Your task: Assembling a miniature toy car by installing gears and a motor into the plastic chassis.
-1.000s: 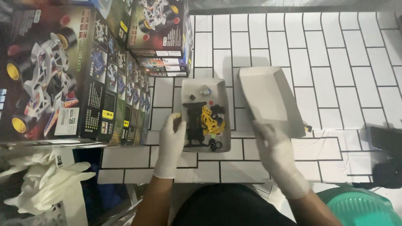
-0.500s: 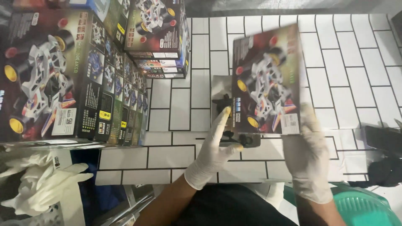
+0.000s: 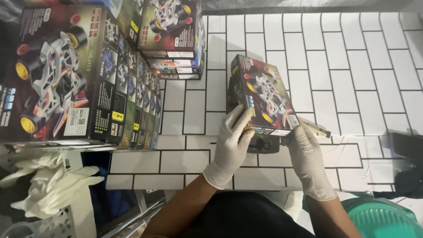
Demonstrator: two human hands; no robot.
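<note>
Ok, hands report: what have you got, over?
Left hand and right hand, gloved, both gripping toy car box. Box lid over tray. Stacked boxes left, apart.

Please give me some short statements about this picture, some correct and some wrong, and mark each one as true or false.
1. Both hands wear white gloves. True: left hand, right hand.
2. The hands hold a toy car box over white tiles. True.
3. The left hand is resting on the stacked boxes. False: it touches the held box; the stacked boxes lie apart on the left.
4. The spare gloves lie on the green stool. False: the spare gloves sit at lower left; the green stool is at lower right.
</note>
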